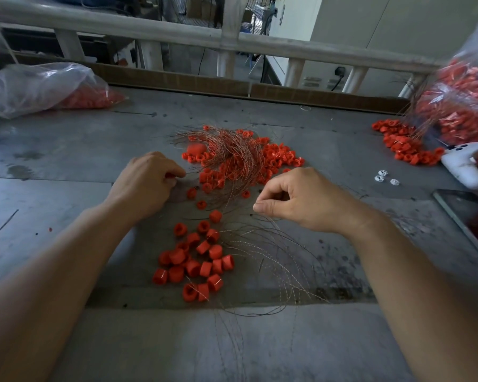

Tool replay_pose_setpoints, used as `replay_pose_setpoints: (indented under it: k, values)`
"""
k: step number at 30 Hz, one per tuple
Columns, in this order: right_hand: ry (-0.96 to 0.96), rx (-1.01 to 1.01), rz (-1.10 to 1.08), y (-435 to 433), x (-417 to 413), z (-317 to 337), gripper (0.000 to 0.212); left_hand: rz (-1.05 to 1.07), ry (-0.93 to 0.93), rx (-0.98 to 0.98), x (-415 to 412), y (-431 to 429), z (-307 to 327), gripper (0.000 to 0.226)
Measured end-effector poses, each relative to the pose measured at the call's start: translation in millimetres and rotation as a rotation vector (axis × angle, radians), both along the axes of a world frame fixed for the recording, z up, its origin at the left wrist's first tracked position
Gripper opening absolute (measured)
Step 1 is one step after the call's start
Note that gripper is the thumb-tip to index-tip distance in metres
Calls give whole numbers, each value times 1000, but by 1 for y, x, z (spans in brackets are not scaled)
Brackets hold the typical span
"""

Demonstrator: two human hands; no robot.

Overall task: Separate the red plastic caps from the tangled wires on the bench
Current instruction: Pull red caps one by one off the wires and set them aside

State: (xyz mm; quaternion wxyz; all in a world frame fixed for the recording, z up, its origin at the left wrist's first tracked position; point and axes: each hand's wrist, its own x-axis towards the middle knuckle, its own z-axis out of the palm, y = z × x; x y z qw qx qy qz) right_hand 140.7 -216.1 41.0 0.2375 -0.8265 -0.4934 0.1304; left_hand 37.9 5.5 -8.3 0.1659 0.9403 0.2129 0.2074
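Left hand (146,183) curls its fingers round what looks like a red cap (169,175) at the near-left edge of the tangled wires (232,153), while the right hand (295,199) pinches thumb to forefinger, apparently on a thin strand (268,218). Drawing the two steadily apart, low and clear of the tangle, should free the cap without dragging more wire along. Freed caps (196,263) lie heaped near, between the forearms, and the grey surface (66,166) also carries clear bags of caps far left (39,86) and far right (458,106), before a pale railing (177,34).
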Motion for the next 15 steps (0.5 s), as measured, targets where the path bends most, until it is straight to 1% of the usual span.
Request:
replay_pose_setpoints:
  k: [2,4,5,7,9,11,14,15]
  values:
    - [-36,-5,-24,0,2,0,11,17,-1,2,-2,0,1,25]
    - [-85,-8,-76,0,5,0,14,63,-46,-26,-4,-1,3,24]
    - [-114,-4,-113,0,8,-1,15,96,-92,-74,-5,-2,5,23]
    - [-167,10,-192,-1,15,-2,18,111,-194,-251,-9,-7,12,21]
    - [-184,27,-249,-2,22,-4,19,38,-284,-432,-15,-15,21,30]
    - [-170,62,-287,-3,28,-6,17,-76,-341,-563,-20,-28,29,39]
    - [-134,120,-316,-1,31,-11,11,-219,-346,-598,-23,-44,34,49]
    - [-122,138,-312,1,31,-14,13,-247,-334,-594,-23,-48,34,51]
